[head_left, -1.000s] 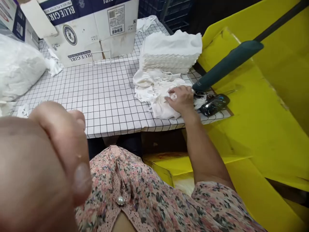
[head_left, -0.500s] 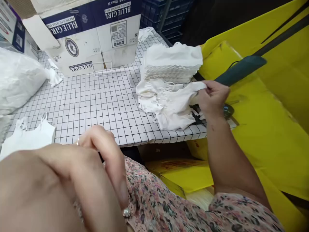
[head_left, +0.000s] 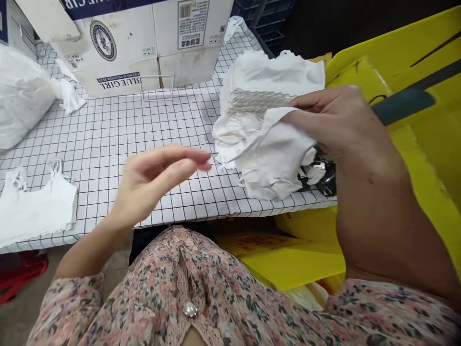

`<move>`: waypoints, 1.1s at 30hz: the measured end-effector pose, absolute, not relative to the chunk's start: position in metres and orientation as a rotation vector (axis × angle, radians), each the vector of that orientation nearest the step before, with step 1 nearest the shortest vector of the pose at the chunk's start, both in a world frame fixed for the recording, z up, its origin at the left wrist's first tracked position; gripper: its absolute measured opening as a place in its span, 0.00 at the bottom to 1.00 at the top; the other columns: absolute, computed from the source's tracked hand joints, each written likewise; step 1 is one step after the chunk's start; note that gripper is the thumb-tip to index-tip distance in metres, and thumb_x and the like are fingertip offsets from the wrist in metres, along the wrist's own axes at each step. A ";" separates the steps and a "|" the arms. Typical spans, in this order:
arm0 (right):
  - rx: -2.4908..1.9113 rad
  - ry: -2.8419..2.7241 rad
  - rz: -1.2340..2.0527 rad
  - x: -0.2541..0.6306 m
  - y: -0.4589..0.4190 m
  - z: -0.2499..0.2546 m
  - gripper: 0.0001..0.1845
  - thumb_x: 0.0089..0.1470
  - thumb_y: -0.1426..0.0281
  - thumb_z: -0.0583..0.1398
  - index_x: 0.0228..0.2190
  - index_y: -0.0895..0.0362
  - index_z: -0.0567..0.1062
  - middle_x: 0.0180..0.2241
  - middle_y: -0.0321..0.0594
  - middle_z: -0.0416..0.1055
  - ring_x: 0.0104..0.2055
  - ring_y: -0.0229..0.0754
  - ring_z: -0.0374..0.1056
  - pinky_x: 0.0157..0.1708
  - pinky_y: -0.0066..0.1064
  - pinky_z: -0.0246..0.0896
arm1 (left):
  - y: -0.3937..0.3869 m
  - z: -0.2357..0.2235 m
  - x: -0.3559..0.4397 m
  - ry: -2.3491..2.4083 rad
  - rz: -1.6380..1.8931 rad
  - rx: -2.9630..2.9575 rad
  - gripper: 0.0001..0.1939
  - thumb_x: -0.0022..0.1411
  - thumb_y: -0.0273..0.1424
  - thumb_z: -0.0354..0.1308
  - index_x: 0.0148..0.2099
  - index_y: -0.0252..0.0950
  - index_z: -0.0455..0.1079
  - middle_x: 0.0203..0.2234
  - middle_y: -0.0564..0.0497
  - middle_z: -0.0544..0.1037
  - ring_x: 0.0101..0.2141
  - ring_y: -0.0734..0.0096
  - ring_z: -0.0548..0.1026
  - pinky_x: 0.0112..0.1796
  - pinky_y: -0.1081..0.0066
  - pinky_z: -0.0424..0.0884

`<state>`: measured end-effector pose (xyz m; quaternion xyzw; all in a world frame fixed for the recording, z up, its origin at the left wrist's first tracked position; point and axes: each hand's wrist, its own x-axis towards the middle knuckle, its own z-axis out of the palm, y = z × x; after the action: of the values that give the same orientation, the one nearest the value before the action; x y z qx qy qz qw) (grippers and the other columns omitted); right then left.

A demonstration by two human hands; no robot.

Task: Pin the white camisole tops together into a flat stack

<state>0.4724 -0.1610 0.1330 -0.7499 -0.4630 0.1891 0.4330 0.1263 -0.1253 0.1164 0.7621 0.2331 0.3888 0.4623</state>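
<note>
My right hand (head_left: 334, 120) pinches a white cloth garment (head_left: 277, 144) and lifts it off a loose heap at the table's right edge. Behind it stands a neat stack of folded white garments (head_left: 277, 77). My left hand (head_left: 158, 175) hovers over the checked tablecloth (head_left: 118, 129) with fingers stretched out toward the garment, holding nothing. A small white strap top (head_left: 36, 206) lies flat at the table's near left corner.
A "Blue Girl" cardboard box (head_left: 144, 38) stands at the back. A white plastic bag (head_left: 21, 101) bulges at the left. Yellow bins (head_left: 406, 57) and a dark teal handle (head_left: 403, 105) crowd the right. A dark object (head_left: 324, 173) lies under the cloth.
My right hand has raised the white garment higher and nearer. My left hand has moved away from the camera, opened, and reached out over the table toward the garment.
</note>
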 end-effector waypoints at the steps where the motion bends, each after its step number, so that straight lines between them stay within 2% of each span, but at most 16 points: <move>1: -1.827 -1.231 0.572 0.455 -0.154 0.138 0.12 0.44 0.62 0.72 0.21 0.57 0.80 0.19 0.35 0.66 0.22 0.34 0.57 0.19 0.29 0.45 | -0.114 0.104 0.145 0.563 0.938 1.866 0.17 0.78 0.47 0.62 0.59 0.45 0.80 0.51 0.47 0.85 0.55 0.57 0.84 0.56 0.52 0.83; 2: -1.779 -1.330 0.654 0.438 -0.146 0.141 0.13 0.46 0.62 0.72 0.21 0.57 0.80 0.19 0.35 0.66 0.22 0.34 0.57 0.19 0.28 0.45 | -0.103 0.089 0.162 0.544 0.924 1.845 0.18 0.76 0.46 0.64 0.61 0.45 0.78 0.56 0.47 0.84 0.59 0.57 0.82 0.59 0.51 0.81; 4: -1.692 -1.503 0.790 0.412 -0.129 0.141 0.14 0.49 0.63 0.72 0.20 0.58 0.79 0.18 0.36 0.66 0.22 0.33 0.58 0.19 0.28 0.47 | -0.082 0.058 0.185 0.574 0.859 1.831 0.28 0.70 0.44 0.72 0.67 0.45 0.73 0.61 0.46 0.81 0.65 0.53 0.77 0.61 0.50 0.79; 7: -1.645 -1.596 1.028 0.399 -0.105 0.130 0.16 0.48 0.60 0.76 0.23 0.58 0.81 0.19 0.36 0.70 0.20 0.34 0.60 0.17 0.28 0.47 | -0.063 0.031 0.186 0.563 0.766 1.653 0.19 0.70 0.45 0.71 0.54 0.38 0.80 0.48 0.46 0.85 0.51 0.61 0.83 0.53 0.59 0.82; 10: -1.577 -1.723 1.335 0.416 -0.091 0.112 0.24 0.42 0.50 0.79 0.26 0.57 0.84 0.19 0.34 0.69 0.20 0.33 0.60 0.17 0.28 0.48 | -0.058 0.036 0.155 0.639 0.737 1.449 0.18 0.68 0.48 0.71 0.42 0.37 0.81 0.37 0.49 0.84 0.37 0.71 0.81 0.39 0.69 0.80; 12: -1.505 -1.805 1.495 0.431 -0.085 0.096 0.26 0.42 0.45 0.78 0.26 0.56 0.84 0.19 0.35 0.69 0.21 0.34 0.62 0.18 0.28 0.51 | -0.057 0.043 0.131 0.708 0.740 1.361 0.20 0.64 0.50 0.74 0.41 0.38 0.82 0.35 0.49 0.83 0.33 0.73 0.78 0.33 0.71 0.77; 15: -1.405 -1.755 1.598 0.440 -0.073 0.062 0.28 0.46 0.42 0.75 0.29 0.54 0.84 0.27 0.40 0.76 0.28 0.40 0.70 0.24 0.32 0.63 | -0.046 0.036 0.106 0.795 0.684 1.301 0.20 0.64 0.52 0.73 0.42 0.39 0.82 0.35 0.49 0.83 0.30 0.73 0.77 0.28 0.72 0.73; 18: -1.505 -1.675 1.436 0.429 -0.057 0.019 0.24 0.51 0.46 0.73 0.33 0.53 0.83 0.31 0.43 0.79 0.32 0.45 0.73 0.30 0.38 0.68 | -0.027 0.004 0.088 0.969 0.651 1.398 0.15 0.69 0.45 0.68 0.44 0.38 0.81 0.37 0.46 0.83 0.32 0.70 0.77 0.30 0.68 0.74; 20: -1.698 -1.690 1.060 0.419 -0.056 -0.006 0.16 0.55 0.53 0.71 0.35 0.52 0.81 0.33 0.44 0.79 0.35 0.48 0.72 0.36 0.43 0.70 | -0.020 -0.020 0.074 1.161 0.745 1.609 0.10 0.66 0.36 0.68 0.47 0.39 0.80 0.44 0.43 0.85 0.41 0.64 0.80 0.40 0.62 0.79; 22: -1.809 -1.727 0.665 0.410 -0.067 -0.022 0.10 0.57 0.59 0.67 0.38 0.51 0.80 0.36 0.45 0.79 0.39 0.51 0.73 0.44 0.48 0.71 | -0.026 -0.037 0.059 1.297 0.859 1.854 0.14 0.63 0.31 0.68 0.51 0.40 0.79 0.51 0.43 0.84 0.52 0.59 0.80 0.52 0.57 0.79; 23: -1.818 -1.744 0.551 0.407 -0.078 -0.028 0.09 0.58 0.61 0.65 0.39 0.51 0.79 0.37 0.45 0.80 0.41 0.52 0.74 0.47 0.49 0.71 | -0.033 -0.042 0.052 1.314 0.892 1.946 0.14 0.64 0.30 0.67 0.53 0.40 0.78 0.53 0.43 0.84 0.54 0.59 0.79 0.55 0.56 0.78; 28: -1.757 -1.827 0.495 0.391 -0.132 -0.042 0.15 0.64 0.54 0.59 0.36 0.51 0.77 0.36 0.47 0.79 0.41 0.55 0.74 0.47 0.50 0.71 | -0.083 -0.046 0.046 1.181 0.923 2.170 0.04 0.73 0.32 0.63 0.46 0.40 0.79 0.42 0.48 0.85 0.44 0.64 0.82 0.48 0.60 0.79; 33: -2.004 -1.842 0.301 0.393 -0.133 -0.056 0.24 0.69 0.47 0.56 0.47 0.53 0.79 0.44 0.54 0.78 0.51 0.63 0.70 0.55 0.57 0.66 | -0.088 -0.051 0.068 1.142 0.908 2.311 0.05 0.76 0.33 0.61 0.46 0.42 0.79 0.41 0.48 0.84 0.44 0.63 0.80 0.47 0.59 0.78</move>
<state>0.3929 -0.1334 -0.0560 -0.7169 -0.6590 0.1079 0.2004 0.0683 -0.0884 -0.0511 0.8280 0.4092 0.3252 0.2031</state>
